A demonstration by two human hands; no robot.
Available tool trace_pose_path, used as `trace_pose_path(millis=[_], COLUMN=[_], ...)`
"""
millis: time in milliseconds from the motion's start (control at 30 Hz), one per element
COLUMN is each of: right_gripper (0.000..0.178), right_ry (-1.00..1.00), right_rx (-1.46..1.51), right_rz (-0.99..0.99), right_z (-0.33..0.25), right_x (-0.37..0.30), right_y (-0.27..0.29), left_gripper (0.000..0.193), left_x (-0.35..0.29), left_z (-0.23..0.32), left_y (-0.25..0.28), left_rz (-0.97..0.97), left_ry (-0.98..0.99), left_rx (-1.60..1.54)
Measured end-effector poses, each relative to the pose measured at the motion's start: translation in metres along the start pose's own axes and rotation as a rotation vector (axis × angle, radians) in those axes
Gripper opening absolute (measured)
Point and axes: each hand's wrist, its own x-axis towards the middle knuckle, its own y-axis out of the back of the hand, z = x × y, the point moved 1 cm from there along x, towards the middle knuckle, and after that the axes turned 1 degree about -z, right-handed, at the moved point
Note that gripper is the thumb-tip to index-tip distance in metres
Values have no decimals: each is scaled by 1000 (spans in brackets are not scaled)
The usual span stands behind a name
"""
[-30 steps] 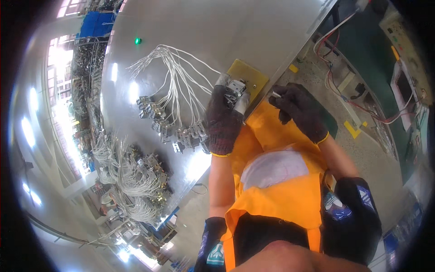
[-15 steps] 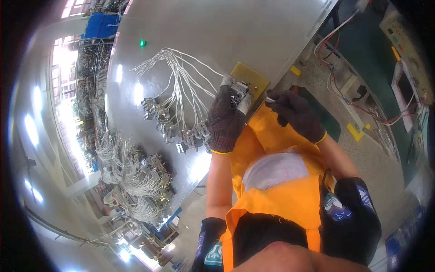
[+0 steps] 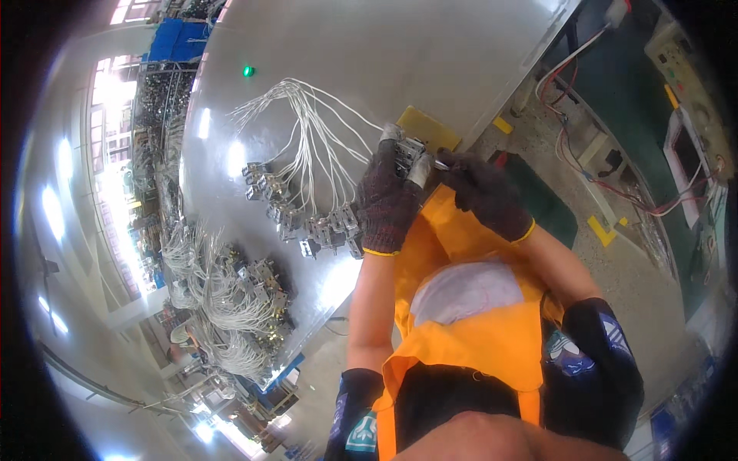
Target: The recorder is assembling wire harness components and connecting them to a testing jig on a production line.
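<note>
My left hand (image 3: 384, 196): gripping metal unit (image 3: 408, 156) at yellow plate (image 3: 428, 127) | My right hand (image 3: 490, 198): pinching small silvery piece (image 3: 440, 164) beside it | Progress: this unit judged unfinished; wired units (image 3: 337, 226) lie leftward, whether done or waiting I cannot tell

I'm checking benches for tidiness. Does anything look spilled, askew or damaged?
Nothing looks spilled or plainly damaged. The untidiest spot is the heap of wired metal parts on the left of the table: its white leads overlap in a tangle, while the smaller batch by the left hand lies in a rough arc.
</note>
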Motion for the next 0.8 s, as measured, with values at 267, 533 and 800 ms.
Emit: trace_pose_path(millis=[267,533,800], right_gripper=[34,34,27], right_ry=[123,357,159], right_rx=[11,-161,58], right_rz=[33,13,-20], right_z=[5,26,-10], right_x=[3,11,14], right_y=[-4,1,-2], left_gripper=[61,63,52], left_x=[4,1,6], left_z=[-2,-4,-2], left_y=[0,7,8], left_rz=[-43,-55,-7], left_ry=[10,-131,-16], left_rx=[-23,-13,-87])
